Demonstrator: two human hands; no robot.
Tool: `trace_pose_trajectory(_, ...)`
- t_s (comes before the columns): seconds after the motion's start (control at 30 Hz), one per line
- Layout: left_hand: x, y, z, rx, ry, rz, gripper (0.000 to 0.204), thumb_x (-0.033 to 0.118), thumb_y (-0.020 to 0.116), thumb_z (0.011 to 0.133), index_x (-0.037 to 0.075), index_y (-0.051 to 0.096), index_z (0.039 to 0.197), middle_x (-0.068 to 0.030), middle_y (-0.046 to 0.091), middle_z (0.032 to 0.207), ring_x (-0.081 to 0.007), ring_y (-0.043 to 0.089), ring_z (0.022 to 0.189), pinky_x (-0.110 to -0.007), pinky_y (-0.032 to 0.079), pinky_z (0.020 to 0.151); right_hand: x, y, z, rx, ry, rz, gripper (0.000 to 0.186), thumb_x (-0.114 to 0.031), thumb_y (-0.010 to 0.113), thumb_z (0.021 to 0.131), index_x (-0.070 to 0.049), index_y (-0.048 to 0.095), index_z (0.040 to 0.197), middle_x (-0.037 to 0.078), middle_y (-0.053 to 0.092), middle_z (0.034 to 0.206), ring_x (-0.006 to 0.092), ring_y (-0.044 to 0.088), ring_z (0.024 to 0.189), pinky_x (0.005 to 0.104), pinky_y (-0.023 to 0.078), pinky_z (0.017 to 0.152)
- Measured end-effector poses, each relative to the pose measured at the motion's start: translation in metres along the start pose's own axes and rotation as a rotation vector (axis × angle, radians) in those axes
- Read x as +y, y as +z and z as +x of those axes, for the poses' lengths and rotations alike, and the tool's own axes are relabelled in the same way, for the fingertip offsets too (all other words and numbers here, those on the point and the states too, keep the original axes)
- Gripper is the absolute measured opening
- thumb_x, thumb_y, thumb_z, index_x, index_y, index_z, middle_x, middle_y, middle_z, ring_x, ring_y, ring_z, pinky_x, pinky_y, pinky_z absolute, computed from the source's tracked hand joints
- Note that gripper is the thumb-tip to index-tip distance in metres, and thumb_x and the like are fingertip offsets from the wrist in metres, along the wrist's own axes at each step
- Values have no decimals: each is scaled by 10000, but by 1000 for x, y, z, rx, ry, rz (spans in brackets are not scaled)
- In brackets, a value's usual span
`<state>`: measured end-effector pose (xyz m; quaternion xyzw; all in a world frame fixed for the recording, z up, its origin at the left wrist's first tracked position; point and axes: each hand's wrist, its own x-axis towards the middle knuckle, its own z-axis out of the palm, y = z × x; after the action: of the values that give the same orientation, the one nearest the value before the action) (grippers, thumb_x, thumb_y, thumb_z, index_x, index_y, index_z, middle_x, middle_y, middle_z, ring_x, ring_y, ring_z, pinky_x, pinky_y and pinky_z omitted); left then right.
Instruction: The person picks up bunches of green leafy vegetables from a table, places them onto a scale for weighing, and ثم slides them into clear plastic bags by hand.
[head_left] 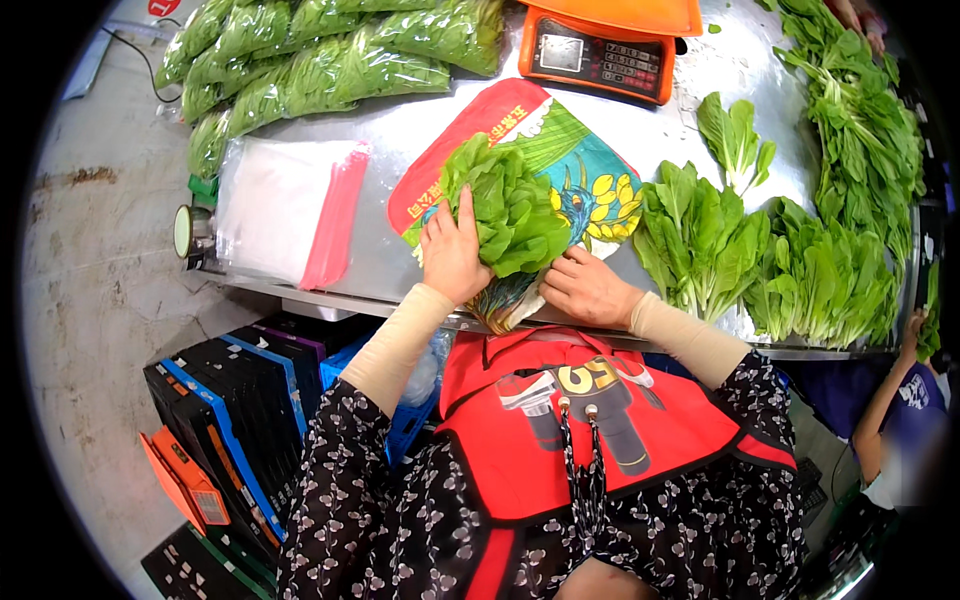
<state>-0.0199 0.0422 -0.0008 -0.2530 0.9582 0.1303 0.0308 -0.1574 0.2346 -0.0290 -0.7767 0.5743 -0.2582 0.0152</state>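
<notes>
My left hand (456, 250) is closed round the left side of a bunch of leafy greens (512, 205), one finger stretched up along the leaves. The bunch rests on a colourful printed sack (592, 165), red, green and blue, laid flat on the metal table. At the bunch's lower right, my right hand (590, 287) has its fingers curled together above the sack's near end. What those fingers pinch, if anything, is hidden. Loose bunches of the same greens (700, 240) lie just right of the sack.
A stack of clear bags with a pink edge (330, 220) lies left. Packed bags of greens (340, 75) and an orange scale (600, 55) stand at the back. More greens (855, 130) line the right side. Dark crates (230, 400) are below; another person's arm (880, 420) shows right.
</notes>
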Motion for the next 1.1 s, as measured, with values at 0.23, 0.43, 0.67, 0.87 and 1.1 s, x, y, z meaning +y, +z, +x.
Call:
trace_pose_trajectory(0.23, -11, 0, 8, -91, 39, 4, 1046, 213, 719, 633, 28, 126, 1474, -319, 358, 1316, -448, 416, 1162, -521, 303, 1009, 5, -33, 65, 73, -403, -282, 219, -192, 566, 682, -71, 617, 856, 67, 569, 1025, 220, 539, 1034, 386, 419, 942)
trace_pose_trajectory(0.43, -24, 12, 6, -23, 81, -35, 775, 173, 563, 819, 71, 175, 1482, -286, 352, 1351, -428, 409, 1195, -494, 304, 1025, 24, -20, 97, 153, -295, -209, 270, -145, 595, 730, -53, 633, 980, 85, 599, 1143, 257, 551, 1117, 440, 427, 979)
trace_pose_trajectory(0.67, -62, 2, 19, -163, 265, -336, 732, 92, 518, 845, 80, 168, 1488, -293, 342, 1363, -436, 354, 1266, -498, 276, 1059, 38, 7, 107, 239, -45, -163, 220, -114, 594, 740, -65, 633, 950, 95, 627, 1100, 257, 594, 1067, 413, 465, 950)
trace_pose_trajectory(0.87, -95, -44, 62, -555, 481, -816, 826, -18, 517, 792, 75, 105, 1503, -286, 300, 1439, -354, 299, 1363, -388, 305, 1077, 48, 7, 119, 160, 146, -92, 178, -88, 636, 725, -56, 622, 899, 66, 652, 975, 221, 624, 901, 354, 496, 819)
trace_pose_trajectory(1.1, -92, 4, 75, 31, 26, -902, 169, 66, 584, 846, -7, 669, 973, -183, 662, 934, -308, 653, 849, -350, 505, 770, 52, 3, 149, -22, 284, -44, 184, -95, 652, 741, -58, 617, 918, 71, 637, 919, 226, 595, 869, 350, 452, 818)
